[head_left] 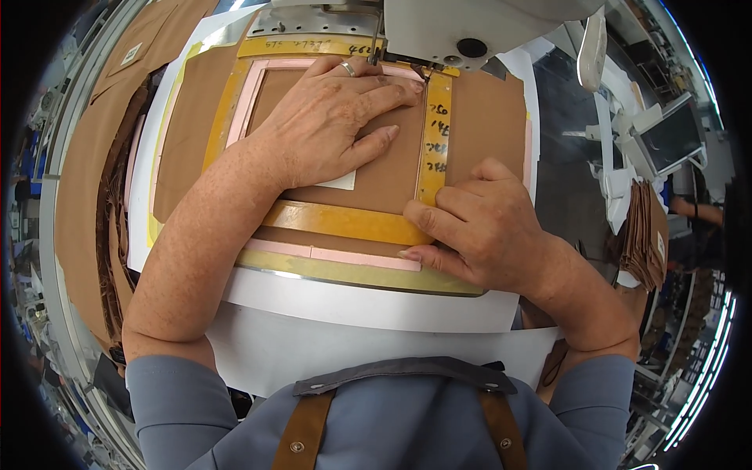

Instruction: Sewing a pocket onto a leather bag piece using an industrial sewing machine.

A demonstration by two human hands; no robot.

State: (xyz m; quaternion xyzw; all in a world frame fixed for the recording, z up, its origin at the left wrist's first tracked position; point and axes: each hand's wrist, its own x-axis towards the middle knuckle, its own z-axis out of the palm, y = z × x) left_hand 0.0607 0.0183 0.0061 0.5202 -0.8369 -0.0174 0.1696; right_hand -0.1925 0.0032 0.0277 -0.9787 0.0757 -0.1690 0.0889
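My left hand [333, 125] lies open and flat on a brown fabric panel [388, 172], its fingers spread toward the needle area [379, 53] of a sewing machine. Around that panel runs a yellow rectangular template frame [337, 220] with handwritten marks on its bars. At the frame's near right corner, my right hand [489, 223] is closed, with curled fingers and the thumb low against the edge. Pink strips [352, 259] border the template on several sides. A small white paper piece [341, 181] shows partly from under my left hand.
The white sewing machine head [462, 27] overhangs the far side, with a metal lever [592, 51] at its right. Brown fabric pieces [86, 196] are piled at the left. More brown pieces [645, 235] hang at the right, below a screen [668, 137]. White sheets [376, 309] lie nearest me.
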